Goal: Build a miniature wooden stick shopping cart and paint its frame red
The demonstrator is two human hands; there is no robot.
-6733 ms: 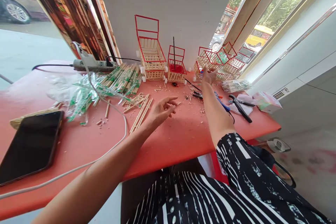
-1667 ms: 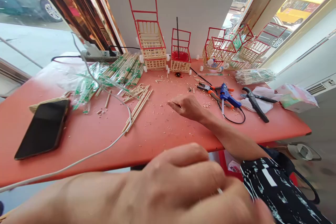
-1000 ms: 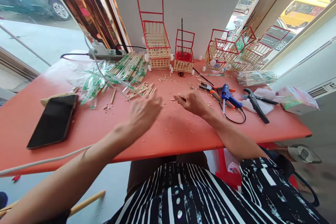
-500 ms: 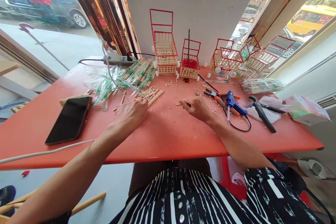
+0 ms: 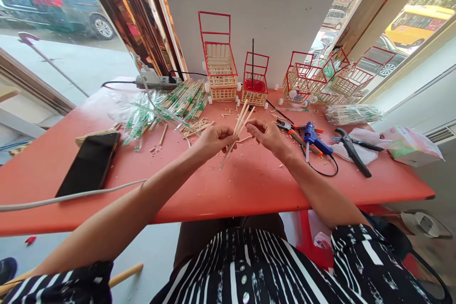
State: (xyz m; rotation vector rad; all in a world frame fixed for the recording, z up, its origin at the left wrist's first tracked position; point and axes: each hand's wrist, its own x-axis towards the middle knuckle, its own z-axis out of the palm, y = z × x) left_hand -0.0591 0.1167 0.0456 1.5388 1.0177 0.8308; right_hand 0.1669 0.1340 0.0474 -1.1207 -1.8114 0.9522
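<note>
Several thin wooden chopsticks (image 5: 243, 115) fan out from my left hand (image 5: 215, 140), which grips them between thumb and fingers above the table. Their upper ends spread apart, and their lower ends point down toward me. Close on the right, my right hand (image 5: 268, 137) has its thumb and curled fingertips at the rightmost chopstick, closed in a pinch. Beyond my left hand lie short loose sticks (image 5: 198, 126) in a small pile. Wood chips are scattered beneath both hands.
Wrapped chopsticks (image 5: 185, 97) and a phone (image 5: 89, 164) lie left. Small stick-built carts (image 5: 221, 69) with red frames line the wall. To the right are a blue glue gun (image 5: 315, 137), orange-handled pliers (image 5: 297, 135), black cutters (image 5: 352, 152) and a tissue pack (image 5: 409, 145).
My left hand has moved right from the stick pile and now holds chopsticks up in the middle. My right hand has stayed nearby, its fingertips now at the chopsticks.
</note>
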